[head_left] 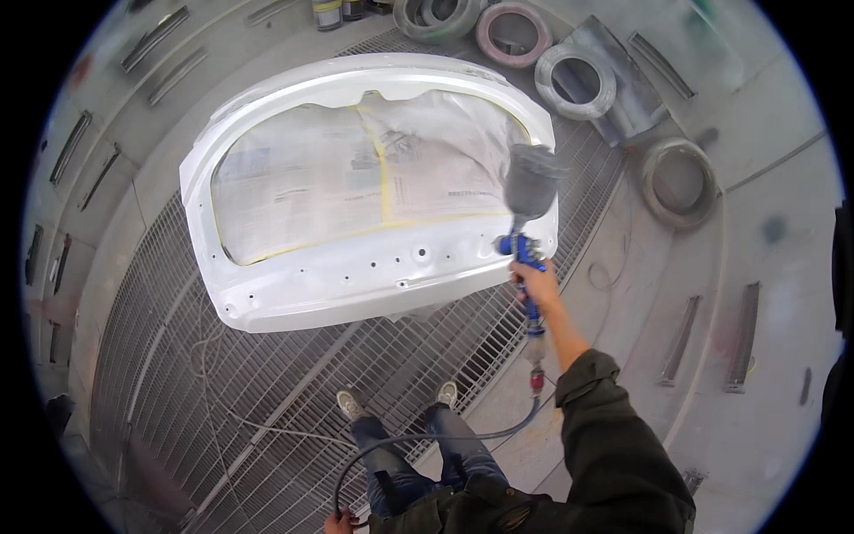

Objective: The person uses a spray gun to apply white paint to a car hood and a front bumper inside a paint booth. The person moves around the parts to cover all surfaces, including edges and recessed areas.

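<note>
Right hand (538, 283) wraps fingers around the spray gun (523, 247) right of the tailgate's (311, 290) middle; left hand's (338, 523) fingers clasp the hose (463, 437), likely controlling slack.

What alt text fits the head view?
The right hand holds a blue spray gun at the right end of a white car tailgate; paper and yellow tape cover its middle. The left hand holds the gun's hose.

Metal floor grating (294, 356) beneath me; beyond it, left to right — cans (327, 15), a greenish tyre-like ring (427, 34), a pinkish ring (483, 37), a pale ring (608, 86) overlapping a grey sheet (636, 102) — and, to my right, a dusty ring (680, 220).
</note>
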Demonstrator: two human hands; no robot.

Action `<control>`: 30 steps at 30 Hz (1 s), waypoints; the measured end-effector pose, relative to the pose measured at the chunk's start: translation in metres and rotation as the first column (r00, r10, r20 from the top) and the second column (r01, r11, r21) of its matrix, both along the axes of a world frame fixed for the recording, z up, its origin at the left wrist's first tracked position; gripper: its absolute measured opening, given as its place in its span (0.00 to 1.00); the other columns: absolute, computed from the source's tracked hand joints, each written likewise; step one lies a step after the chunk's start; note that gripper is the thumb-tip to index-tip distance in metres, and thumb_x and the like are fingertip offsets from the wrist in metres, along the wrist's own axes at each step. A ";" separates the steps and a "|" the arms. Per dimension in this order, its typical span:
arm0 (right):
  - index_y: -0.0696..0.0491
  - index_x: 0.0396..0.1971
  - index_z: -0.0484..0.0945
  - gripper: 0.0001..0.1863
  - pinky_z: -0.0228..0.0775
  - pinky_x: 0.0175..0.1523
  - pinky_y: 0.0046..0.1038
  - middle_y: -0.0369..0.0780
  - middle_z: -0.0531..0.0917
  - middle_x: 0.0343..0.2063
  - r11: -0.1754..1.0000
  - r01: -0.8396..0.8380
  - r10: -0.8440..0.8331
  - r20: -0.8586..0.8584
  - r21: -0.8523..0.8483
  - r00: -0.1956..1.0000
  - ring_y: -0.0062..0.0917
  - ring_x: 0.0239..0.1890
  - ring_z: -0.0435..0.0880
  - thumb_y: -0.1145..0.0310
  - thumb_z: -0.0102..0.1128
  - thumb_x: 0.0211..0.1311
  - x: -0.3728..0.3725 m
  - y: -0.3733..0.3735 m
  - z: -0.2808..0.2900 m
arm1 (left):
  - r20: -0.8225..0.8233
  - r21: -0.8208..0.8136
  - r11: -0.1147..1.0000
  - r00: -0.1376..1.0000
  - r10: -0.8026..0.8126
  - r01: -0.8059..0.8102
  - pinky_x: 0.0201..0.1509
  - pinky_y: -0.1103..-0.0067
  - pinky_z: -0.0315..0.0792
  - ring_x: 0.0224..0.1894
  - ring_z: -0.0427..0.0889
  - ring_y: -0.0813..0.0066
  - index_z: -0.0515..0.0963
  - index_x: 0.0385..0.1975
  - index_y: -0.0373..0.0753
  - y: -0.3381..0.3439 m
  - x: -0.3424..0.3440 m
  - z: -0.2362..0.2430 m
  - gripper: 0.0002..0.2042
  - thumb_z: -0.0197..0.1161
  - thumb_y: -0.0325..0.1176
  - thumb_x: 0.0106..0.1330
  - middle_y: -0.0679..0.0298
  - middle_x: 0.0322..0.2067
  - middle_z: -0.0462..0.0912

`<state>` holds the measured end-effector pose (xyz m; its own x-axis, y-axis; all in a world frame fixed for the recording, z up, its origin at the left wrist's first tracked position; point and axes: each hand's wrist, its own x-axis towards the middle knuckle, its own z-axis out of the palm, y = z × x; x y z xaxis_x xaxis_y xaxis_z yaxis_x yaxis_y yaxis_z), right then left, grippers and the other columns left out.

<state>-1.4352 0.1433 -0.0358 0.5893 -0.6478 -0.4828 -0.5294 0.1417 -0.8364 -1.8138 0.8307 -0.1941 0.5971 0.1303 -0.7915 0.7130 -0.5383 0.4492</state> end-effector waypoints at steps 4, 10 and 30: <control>0.56 0.22 0.77 0.07 0.62 0.12 0.20 0.37 0.77 0.17 0.990 0.030 -0.024 0.045 -0.140 0.999 0.18 0.14 0.73 0.69 0.62 0.53 -0.031 -0.115 -0.031 | -0.048 0.024 0.989 0.989 -0.143 0.144 0.32 0.75 0.73 0.27 0.82 0.71 0.79 0.39 0.33 -0.076 0.034 0.032 0.16 0.57 0.42 0.66 0.58 0.26 0.83; 0.58 0.25 0.76 0.07 0.64 0.15 0.22 0.36 0.75 0.16 0.933 0.135 -0.126 0.047 -0.334 0.991 0.18 0.14 0.71 0.69 0.61 0.52 -0.066 -0.205 -0.052 | -0.067 0.142 0.904 0.915 -0.397 0.403 0.36 0.71 0.73 0.32 0.83 0.66 0.81 0.39 0.32 -0.154 0.069 0.094 0.17 0.58 0.43 0.65 0.54 0.29 0.85; 0.52 0.63 0.65 0.32 0.69 0.38 0.25 0.39 0.78 0.26 0.930 -0.351 0.367 0.210 -0.112 0.906 0.22 0.29 0.76 0.71 0.56 0.55 -0.003 0.258 -0.032 | 0.071 -0.034 0.915 0.912 0.403 -0.402 0.27 0.73 0.74 0.26 0.80 0.71 0.78 0.27 0.29 0.073 -0.091 0.064 0.16 0.56 0.38 0.68 0.58 0.23 0.82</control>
